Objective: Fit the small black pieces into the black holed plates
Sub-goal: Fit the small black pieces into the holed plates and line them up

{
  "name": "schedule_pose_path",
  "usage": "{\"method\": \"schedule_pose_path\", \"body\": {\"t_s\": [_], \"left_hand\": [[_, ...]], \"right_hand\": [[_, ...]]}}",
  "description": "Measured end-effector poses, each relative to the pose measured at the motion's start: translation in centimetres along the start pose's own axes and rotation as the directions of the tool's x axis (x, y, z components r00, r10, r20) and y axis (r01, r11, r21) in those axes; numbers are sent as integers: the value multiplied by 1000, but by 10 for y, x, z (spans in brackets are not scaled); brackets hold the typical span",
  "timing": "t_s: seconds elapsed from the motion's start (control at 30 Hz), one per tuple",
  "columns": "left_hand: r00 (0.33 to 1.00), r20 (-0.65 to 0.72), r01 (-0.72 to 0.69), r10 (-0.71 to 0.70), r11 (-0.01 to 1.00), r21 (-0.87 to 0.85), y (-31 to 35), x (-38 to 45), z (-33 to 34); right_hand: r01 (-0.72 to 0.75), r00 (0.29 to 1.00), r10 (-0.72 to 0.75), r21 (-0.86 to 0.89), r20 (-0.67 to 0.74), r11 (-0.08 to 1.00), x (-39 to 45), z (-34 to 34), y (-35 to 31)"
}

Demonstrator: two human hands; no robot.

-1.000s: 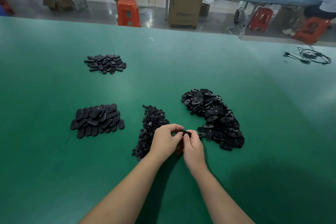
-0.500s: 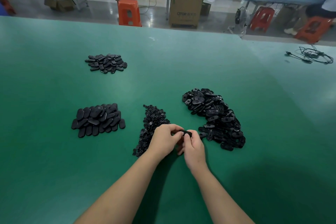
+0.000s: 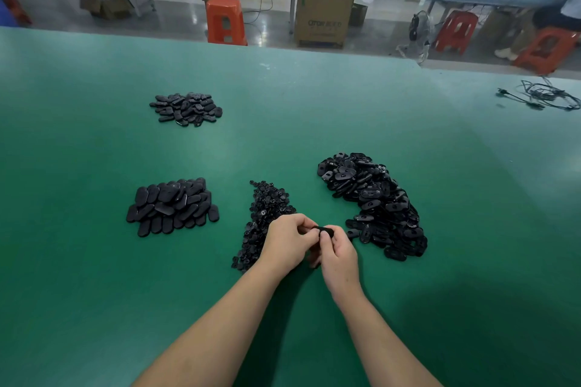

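Observation:
My left hand (image 3: 287,240) and my right hand (image 3: 338,253) meet just above the green table (image 3: 283,110), and between their fingertips they pinch one black oval holed plate (image 3: 325,230). Whether a small piece sits in it is hidden by the fingers. A heap of small black pieces (image 3: 264,217) lies directly left of my left hand. A large heap of black holed plates (image 3: 374,201) lies to the right of my right hand.
A pile of smooth black oval parts (image 3: 171,206) sits at the left. A smaller pile of black parts (image 3: 187,108) lies farther back. A tangle of black cable (image 3: 547,96) rests at the far right. Stools, boxes and benches stand beyond the table edge.
Both hands stay together over the same spot holding the plate; only the fingers shift slightly. The piles have not moved.

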State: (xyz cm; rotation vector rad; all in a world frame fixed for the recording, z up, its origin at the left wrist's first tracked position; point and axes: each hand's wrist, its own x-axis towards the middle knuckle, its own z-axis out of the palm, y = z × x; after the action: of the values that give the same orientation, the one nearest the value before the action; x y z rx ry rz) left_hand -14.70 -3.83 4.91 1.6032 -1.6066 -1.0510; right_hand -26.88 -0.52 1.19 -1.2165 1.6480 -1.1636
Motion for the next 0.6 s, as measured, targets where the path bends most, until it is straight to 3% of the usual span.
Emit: {"method": "schedule_pose_path", "body": {"t_s": [0.17,0.33,0.6], "left_hand": [[1000,-16,-21,21,1000,-15,3,-2,4],[986,39,-167,164,980,106,3,-4,0],[899,86,-428,429,820,382,-5,-2,-6]], "right_hand": [[-4,999,5,10,-41,1000,0,1,0],[-11,997,12,9,-72,1000,0,1,0],[-33,999,35,86,-17,996,-2,2,-3]]}}
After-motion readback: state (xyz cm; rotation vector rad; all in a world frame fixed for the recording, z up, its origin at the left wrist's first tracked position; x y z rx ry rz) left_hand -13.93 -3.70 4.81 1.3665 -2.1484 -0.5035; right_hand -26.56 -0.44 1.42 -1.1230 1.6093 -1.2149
